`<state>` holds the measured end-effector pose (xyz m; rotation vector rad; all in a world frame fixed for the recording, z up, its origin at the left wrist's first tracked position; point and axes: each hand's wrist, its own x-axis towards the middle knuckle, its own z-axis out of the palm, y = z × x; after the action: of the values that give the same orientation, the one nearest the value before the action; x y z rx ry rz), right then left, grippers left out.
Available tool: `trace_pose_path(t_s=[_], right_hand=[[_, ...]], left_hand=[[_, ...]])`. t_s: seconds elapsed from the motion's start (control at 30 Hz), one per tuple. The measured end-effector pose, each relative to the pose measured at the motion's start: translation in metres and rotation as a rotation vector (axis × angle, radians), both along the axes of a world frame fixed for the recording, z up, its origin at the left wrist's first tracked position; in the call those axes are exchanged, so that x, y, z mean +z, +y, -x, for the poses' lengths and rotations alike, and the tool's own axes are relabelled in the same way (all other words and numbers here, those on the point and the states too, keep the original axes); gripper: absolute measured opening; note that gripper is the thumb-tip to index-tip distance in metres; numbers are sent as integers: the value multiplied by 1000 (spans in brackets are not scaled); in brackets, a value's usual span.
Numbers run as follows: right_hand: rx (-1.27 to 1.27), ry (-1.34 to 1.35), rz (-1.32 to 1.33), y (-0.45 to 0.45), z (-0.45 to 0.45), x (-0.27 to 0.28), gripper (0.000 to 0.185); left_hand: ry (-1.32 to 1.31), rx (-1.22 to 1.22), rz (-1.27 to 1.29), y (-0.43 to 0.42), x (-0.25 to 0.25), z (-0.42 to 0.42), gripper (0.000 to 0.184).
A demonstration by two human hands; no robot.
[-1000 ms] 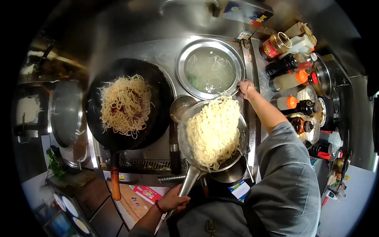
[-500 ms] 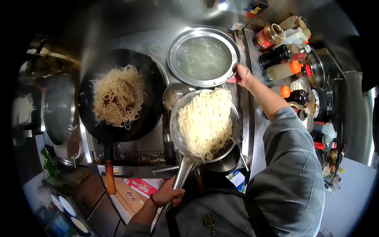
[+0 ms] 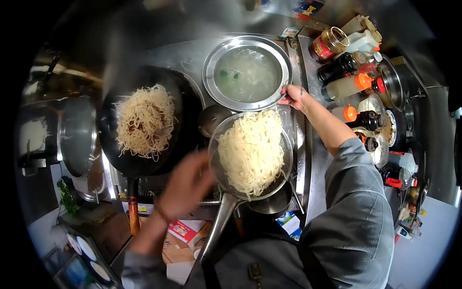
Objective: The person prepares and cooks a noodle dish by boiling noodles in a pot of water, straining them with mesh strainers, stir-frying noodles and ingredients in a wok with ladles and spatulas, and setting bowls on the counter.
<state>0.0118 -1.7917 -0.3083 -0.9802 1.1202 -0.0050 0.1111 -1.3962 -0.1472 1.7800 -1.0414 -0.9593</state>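
My right hand (image 3: 292,97) grips the rim of a round metal basin (image 3: 211,91) that holds cloudy water with a few green leaves. In front of the basin rests a long-handled strainer (image 3: 288,166) heaped with pale, thick noodles (image 3: 251,153). My left hand (image 3: 186,185), smeared by motion, is beside the strainer's left edge, and its fingers cannot be made out clearly. Nobody holds the strainer's metal handle (image 3: 219,226). Left of it sits a black wok (image 3: 113,149) with browned noodles (image 3: 146,123) in it, its wooden handle (image 3: 134,214) pointing toward me.
A ladle (image 3: 213,120) lies between wok and strainer. Sauce bottles (image 3: 346,86) and jars (image 3: 328,44) crowd the shelf at right. Under the strainer is a dark pot (image 3: 272,204). A large metal pot (image 3: 77,139) stands at far left.
My left hand has let go of the strainer handle and moved up and left, toward the strainer's side. My right hand stays at the basin rim.
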Motion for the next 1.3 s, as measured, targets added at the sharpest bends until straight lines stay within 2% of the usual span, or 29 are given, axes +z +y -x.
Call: trace_pose_path(t_s=[0.03, 0.07, 0.13, 0.17, 0.2, 0.3, 0.33, 0.37, 0.43, 0.47, 0.53, 0.57, 0.63, 0.77, 0.83, 0.87, 0.93, 0.97, 1.0, 1.03, 1.1, 1.13, 1.3], right_hand=[[0, -13, -1, 5, 0, -2, 6], [-10, -8, -14, 4, 0, -4, 6], [0, -14, 6, -1, 0, -5, 8], [-43, -24, 29, 5, -1, 6, 7], [-44, -29, 33, 3, -2, 9, 6], [-54, -34, 79, 2, -3, 17, 5], [-64, -52, 100, -1, -2, 11, 5], [-72, -75, 124, 1, -4, 15, 5], [-79, -75, 175, 3, -6, 26, 6], [-133, -98, 214, 4, -11, 36, 7], [-167, -145, 260, 0, -17, 45, 9], [-125, -113, 295, -3, -18, 48, 10], [-105, -65, 312, 3, -23, 63, 11], [-101, -59, 361, 5, -26, 65, 14], [-106, -81, 377, 2, -26, 63, 15], [-76, -99, 390, -2, -23, 57, 16], [-34, -24, 446, 7, -16, 84, 16], [10, 53, 489, 14, -10, 92, 17], [7, -2, 498, 6, -4, 79, 17], [1, -48, 496, -7, 4, 65, 17], [-2, -38, 552, -5, 13, 90, 18], [-18, -125, 582, 0, 18, 102, 19], [53, -28, 697, 21, 65, 172, 20]], left_hand=[[174, 118, 46, -37, -6, -24, 39], [93, 206, 64, -76, -35, -51, 35], [-223, 359, -172, -151, -92, -100, 35], [-324, 486, -467, -187, -131, -119, 37], [-253, 452, -668, -212, -153, -135, 37], [-237, 395, -762, -228, -149, -137, 36], [-327, 468, -749, -231, -173, -142, 32], [-328, 467, -748, -235, -179, -143, 32], [-410, 670, -747, -239, -190, -146, 31], [-410, 673, -749, -242, -193, -151, 31], [-151, 864, -662, -241, -199, -157, 31], [-63, 929, -632, -238, -193, -154, 30], [-178, 890, -647, -233, -140, -133, 29], [-200, 876, -583, -226, -167, -141, 28], [-268, 1049, -517, -228, -169, -132, 27], [-256, 1058, -500, -226, -154, -123, 28], [-271, 1000, -464, -220, -113, -108, 32], [-288, 941, -438, -214, -106, -99, 37], [-383, 980, -327, -214, -110, -99, 47], [-378, 980, -336, -211, -113, -96, 47], [-430, 946, -234, -205, -84, -84, 43], [-411, 950, -221, -202, -72, -76, 39], [-347, 965, -113, -175, -38, -29, 33]])
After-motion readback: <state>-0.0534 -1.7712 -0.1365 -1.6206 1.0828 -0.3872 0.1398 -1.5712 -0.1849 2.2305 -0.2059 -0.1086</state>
